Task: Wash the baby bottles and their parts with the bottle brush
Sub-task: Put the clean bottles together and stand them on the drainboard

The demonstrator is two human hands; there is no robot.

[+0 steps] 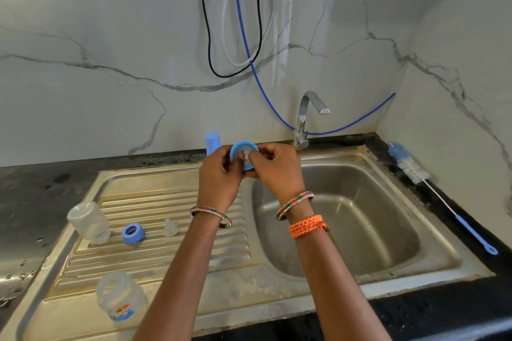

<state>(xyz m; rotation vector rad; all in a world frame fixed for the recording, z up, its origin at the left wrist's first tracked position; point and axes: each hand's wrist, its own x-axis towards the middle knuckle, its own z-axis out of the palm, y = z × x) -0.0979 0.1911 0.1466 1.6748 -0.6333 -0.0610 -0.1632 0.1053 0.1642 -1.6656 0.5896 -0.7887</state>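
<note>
Both forearms extend forward, converging. Left hand and right hand meet at centre, fingers curled in a shared pinch; bangles circle both wrists, an orange cord the right.

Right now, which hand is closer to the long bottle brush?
Right. The right hand is above the sink's near-left corner, on the brush's side. The left hand is farther left. The bottle brush lies on the counter, right of the sink.
</note>
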